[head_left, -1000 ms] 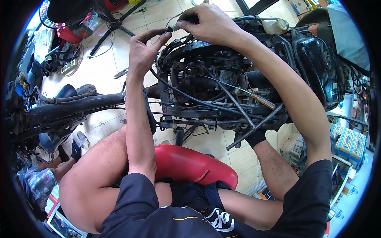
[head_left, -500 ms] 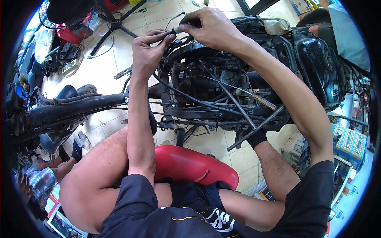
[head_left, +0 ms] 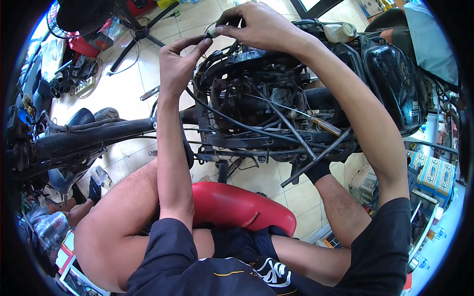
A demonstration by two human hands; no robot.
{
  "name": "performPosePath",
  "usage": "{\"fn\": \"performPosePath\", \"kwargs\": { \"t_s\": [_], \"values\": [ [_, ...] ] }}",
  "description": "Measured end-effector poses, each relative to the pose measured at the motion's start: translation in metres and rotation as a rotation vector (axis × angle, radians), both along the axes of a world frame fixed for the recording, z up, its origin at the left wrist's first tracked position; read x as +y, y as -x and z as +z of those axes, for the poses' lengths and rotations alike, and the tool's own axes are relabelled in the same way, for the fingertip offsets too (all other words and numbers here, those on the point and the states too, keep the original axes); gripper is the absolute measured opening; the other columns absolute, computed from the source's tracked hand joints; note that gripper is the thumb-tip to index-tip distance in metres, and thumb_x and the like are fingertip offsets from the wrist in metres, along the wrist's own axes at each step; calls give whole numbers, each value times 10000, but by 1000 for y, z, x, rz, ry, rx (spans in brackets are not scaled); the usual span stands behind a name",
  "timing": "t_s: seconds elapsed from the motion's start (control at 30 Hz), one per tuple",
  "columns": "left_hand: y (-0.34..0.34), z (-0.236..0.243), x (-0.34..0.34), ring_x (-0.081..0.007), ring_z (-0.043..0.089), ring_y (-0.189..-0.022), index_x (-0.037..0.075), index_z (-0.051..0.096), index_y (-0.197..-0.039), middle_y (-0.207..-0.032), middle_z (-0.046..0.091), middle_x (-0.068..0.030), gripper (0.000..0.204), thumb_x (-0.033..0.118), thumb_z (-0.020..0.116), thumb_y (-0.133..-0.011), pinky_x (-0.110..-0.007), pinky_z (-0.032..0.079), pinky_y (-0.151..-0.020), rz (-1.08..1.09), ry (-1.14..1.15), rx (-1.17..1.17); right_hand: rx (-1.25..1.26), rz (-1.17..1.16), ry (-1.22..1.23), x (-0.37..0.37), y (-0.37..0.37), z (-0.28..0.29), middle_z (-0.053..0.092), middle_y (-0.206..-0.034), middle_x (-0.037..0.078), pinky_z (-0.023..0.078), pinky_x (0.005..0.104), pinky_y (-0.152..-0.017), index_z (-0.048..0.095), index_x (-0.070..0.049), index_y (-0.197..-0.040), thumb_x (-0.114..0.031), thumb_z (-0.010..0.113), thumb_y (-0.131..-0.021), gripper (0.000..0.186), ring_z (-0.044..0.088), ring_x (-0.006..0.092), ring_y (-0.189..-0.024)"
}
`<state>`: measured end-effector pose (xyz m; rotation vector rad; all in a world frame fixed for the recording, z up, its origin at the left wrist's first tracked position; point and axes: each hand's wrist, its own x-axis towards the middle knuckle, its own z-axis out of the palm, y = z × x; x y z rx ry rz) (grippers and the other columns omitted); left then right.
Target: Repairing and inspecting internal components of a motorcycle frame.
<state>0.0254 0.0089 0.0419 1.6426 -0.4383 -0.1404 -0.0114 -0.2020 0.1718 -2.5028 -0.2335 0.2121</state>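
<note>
Near the top of the frame, left of centre, the left hand [head_left: 177, 66] and the right hand [head_left: 259, 29] meet over a small, short connector-like piece with a pale cylindrical body and a dark end [head_left: 213, 33]. The left hand pinches the dark end between thumb and index finger, nearly closed around it, its other fingers folded so that they are partly hidden. The right hand has its thumb and forefinger closed on the pale part, while its remaining fingers arch loosely above; whether they touch anything cannot be told. The piece is held up near the left end of a stripped black motorcycle frame with exposed cables [head_left: 237, 138], which spreads across the centre and upper right. A long screwdriver with an amber handle and thin metal shaft [head_left: 326, 126] lies slantwise over the frame, right of centre, near two dark metal tubes [head_left: 292, 129] that meet at an angle. A translucent off-white plastic container [head_left: 339, 33] sits at the frame's top edge, in the upper right, with a glossy black rounded panel [head_left: 395, 84] below and to its right. A red padded seat [head_left: 237, 203] shows at lower centre, beside the person's bare legs. In the upper left, a flat metal strip with holes [head_left: 149, 92] lies on pale floor tiles [head_left: 123, 91].
</note>
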Motion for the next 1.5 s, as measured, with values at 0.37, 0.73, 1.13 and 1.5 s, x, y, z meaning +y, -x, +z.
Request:
{"fn": "performPosePath", "kwargs": {
  "t_s": [0.37,0.73,1.13,1.5],
  "values": [
    [-7,-11,22,-154,673,-918,8,763,-1108,-905,746,-71,330,283,771,-925,-333,477,-951,22,-38,-12,-212,-208,66,-34,-4,35,751,-1106,222,559,411,-921,733,24,-1174,-278,621,-1000,366,726,313,-992],
    [26,4,-12,-189,617,-797,47,725,-1078,-847,655,-69,215,132,751,-883,-334,497,-762,577,-105,-464,-260,-353,243,-45,-18,12,739,-1054,268,563,436,-943,748,29,-1138,-101,519,-957,320,726,366,-993],
    [48,11,-37,-206,748,-783,-20,747,-1094,-913,778,-158,356,222,830,-847,-300,568,-731,13,-221,-22,180,-434,441,-35,-89,-19,734,-1051,272,605,409,-800,713,95,-1084,-141,629,-907,306,742,335,-937],
    [48,1,-47,-150,731,-928,-35,736,-1133,-1021,776,-119,284,101,796,-891,-276,573,-846,30,191,172,345,-520,19,-43,-107,-49,753,-929,201,644,356,-575,714,109,-1007,-80,698,-906,215,758,247,-720]
  ]
}}
